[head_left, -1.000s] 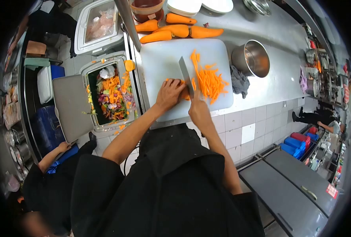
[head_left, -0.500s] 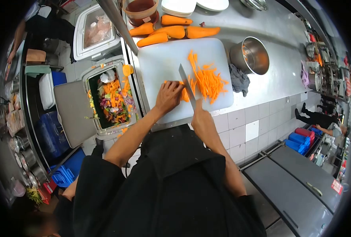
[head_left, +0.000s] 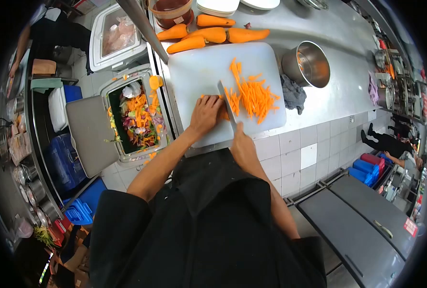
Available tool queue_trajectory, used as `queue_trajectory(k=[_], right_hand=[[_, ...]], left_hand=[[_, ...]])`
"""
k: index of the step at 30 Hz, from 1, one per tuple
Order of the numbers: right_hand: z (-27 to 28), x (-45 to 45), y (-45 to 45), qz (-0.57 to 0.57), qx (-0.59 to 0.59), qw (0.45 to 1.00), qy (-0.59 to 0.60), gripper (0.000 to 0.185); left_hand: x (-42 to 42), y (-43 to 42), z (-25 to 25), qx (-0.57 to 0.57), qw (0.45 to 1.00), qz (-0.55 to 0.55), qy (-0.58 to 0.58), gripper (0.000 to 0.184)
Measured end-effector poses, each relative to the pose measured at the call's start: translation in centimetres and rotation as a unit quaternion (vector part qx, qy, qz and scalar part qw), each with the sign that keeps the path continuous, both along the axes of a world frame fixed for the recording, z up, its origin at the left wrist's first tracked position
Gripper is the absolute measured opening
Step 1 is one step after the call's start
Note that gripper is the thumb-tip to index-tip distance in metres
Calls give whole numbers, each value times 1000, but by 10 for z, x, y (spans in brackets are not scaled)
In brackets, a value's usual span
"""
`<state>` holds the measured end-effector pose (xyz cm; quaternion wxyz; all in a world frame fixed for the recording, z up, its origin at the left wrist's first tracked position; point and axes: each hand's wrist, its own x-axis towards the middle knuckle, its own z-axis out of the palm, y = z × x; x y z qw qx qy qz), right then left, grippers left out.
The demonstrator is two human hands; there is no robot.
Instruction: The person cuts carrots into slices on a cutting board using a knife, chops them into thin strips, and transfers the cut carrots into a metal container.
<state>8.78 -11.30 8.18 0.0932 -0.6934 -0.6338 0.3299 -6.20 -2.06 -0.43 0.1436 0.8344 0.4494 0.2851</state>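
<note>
On the white cutting board (head_left: 189, 72), my left hand (head_left: 206, 115) presses a piece of carrot (head_left: 224, 114) with its fingers curled over it. My right hand (head_left: 244, 146) is closed on the handle of a knife (head_left: 228, 102), whose blade stands against the right end of that piece and points away from me. Right of the blade lies a pile of thin carrot strips (head_left: 259, 100). Several whole peeled carrots (head_left: 212, 34) rest on the steel counter behind the board. The underside of the held piece is hidden by my left hand.
A steel pot (head_left: 314, 65) and a grey cloth (head_left: 293, 94) sit right of the board. An open bin (head_left: 163, 139) of vegetable scraps is at the left, near a white container (head_left: 96, 53). Plates (head_left: 218, 6) and a brown bowl (head_left: 172, 21) stand behind. Other people are at the far left and right.
The knife has shifted slightly left against the carrot piece, and more strips lie beside the blade. The person at the lower left has gone out of view.
</note>
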Motion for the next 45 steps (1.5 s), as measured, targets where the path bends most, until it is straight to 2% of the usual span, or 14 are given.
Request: queue_trajectory(k=[1,3,7,14,16,19,22,25,27,29,33,35,38,45], right_hand=[[-9,-1,7,2,65,998,18,36],[-13,1,30,9,70,997,6,39],[39,2,14,-5,9,1000,0,41],[-13,-4,19,-9,34,999,7,47],[22,0,20,23,27,999,-6,33],[40,-1,-6,2,-24,999,-21,29],[-20,0,0,15,89,996,11,33],[-9,0,27,6,50,999,7,30],[16,1,20,18,80,997,-4,30],[32,2,-3,23,34,999,-7,32],[-20,0,4,31,95,995,0,34],[-12,-4,27,16,56,998,-4,35],[44,-5,16,2,-4,1000,-5,38],[3,-7,22,7,41,999,9,36]], left_hand=[[-1,-1,1,-7,1000,0,12,26],[-1,7,0,0,1000,5,24,25],[1,5,-8,-9,1000,-1,9,29],[-2,2,-10,8,1000,-8,13,26],[0,-3,-9,7,1000,-6,5,27],[2,-1,-7,6,1000,2,-10,28],[0,1,-8,7,1000,1,-3,28],[-1,-5,-11,13,999,-8,28,28],[-1,2,-11,15,1000,0,14,29],[1,-2,-7,-3,1000,4,9,27],[1,0,-5,-4,1000,11,5,23],[0,-2,-7,10,1000,3,6,22],[0,7,-9,11,1000,3,3,27],[1,8,-2,6,1000,8,-2,22]])
